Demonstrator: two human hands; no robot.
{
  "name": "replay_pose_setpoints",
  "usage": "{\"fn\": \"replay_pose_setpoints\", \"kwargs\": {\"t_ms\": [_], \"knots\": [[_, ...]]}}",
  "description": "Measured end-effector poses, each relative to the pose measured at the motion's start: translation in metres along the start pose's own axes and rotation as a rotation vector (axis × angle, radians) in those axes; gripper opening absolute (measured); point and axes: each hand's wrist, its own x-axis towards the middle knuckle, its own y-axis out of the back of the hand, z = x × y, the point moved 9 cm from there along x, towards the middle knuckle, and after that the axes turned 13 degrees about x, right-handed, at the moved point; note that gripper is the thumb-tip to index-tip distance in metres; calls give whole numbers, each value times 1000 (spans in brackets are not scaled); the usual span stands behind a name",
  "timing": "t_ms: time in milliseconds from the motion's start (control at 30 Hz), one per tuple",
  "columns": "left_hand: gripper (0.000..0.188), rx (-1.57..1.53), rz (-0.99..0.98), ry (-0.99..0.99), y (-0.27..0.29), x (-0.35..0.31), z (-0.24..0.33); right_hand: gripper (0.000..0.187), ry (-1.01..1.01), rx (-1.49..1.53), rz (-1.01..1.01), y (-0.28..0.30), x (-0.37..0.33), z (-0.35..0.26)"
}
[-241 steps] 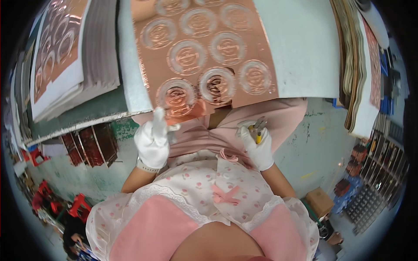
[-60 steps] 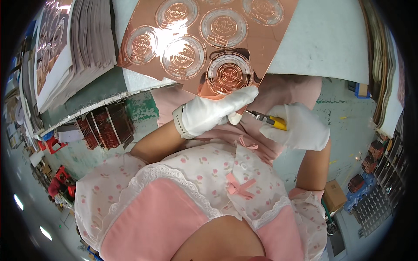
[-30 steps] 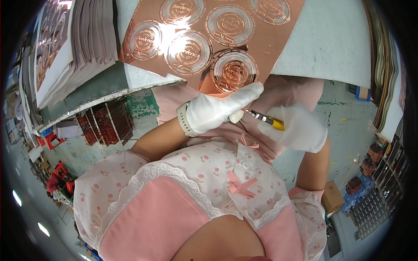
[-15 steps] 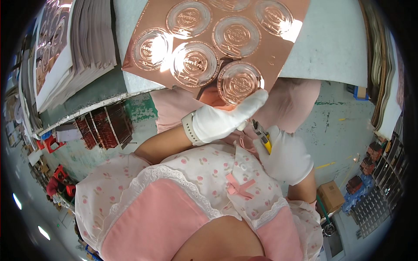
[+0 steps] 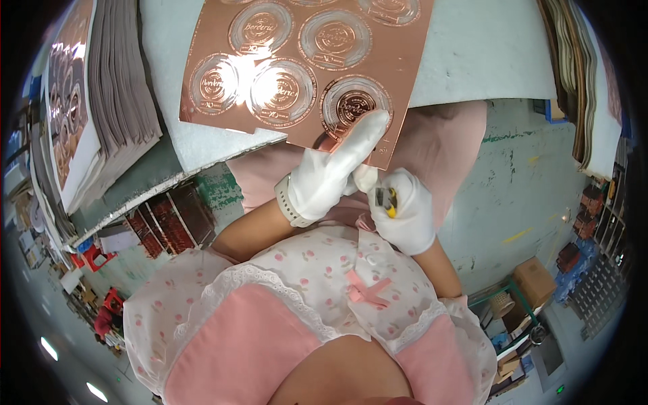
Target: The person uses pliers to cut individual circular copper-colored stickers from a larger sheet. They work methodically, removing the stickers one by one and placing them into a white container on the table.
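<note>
A shiny copper-coloured sheet (image 5: 307, 66), embossed with several round emblems, lies over the table edge, its near corner jutting out toward me. My left hand (image 5: 331, 169), in a white glove, grips that near part, thumb laid on top beside the nearest emblem and the other fingers mostly hidden beneath. Just below the sheet's near right corner, my right hand (image 5: 407, 209), also gloved, is closed round a yellow and dark grey utility knife (image 5: 388, 201). The knife's end points up toward the camera; I cannot make out its blade. Both hands are close together.
The white-topped table (image 5: 482, 57) spans the far side. At left stands a thick stack of sheets (image 5: 121, 74) with a copper one beside it; another stack (image 5: 594, 101) is at right. Dark red racked pieces (image 5: 165, 219) sit below the table. A cardboard box (image 5: 534, 282) is at lower right.
The sheet has turned and shifted left in view. My right hand has come up and left, nearer the sheet's corner, and the knife has tipped so that less of it shows.
</note>
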Motion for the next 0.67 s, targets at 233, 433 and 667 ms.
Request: {"fn": "replay_pose_setpoints", "kwargs": {"t_ms": [233, 433, 667], "knots": [[37, 451, 240, -392, 8, -2, 29, 21, 68, 16, 128, 3, 17, 3], [37, -48, 230, 88, 19, 4, -19, 15, 61, 328, 363, 33, 0, 28], [51, 670, 350, -436, 10, -3, 23, 12, -185, 401, 419, 33, -18, 48]]}}
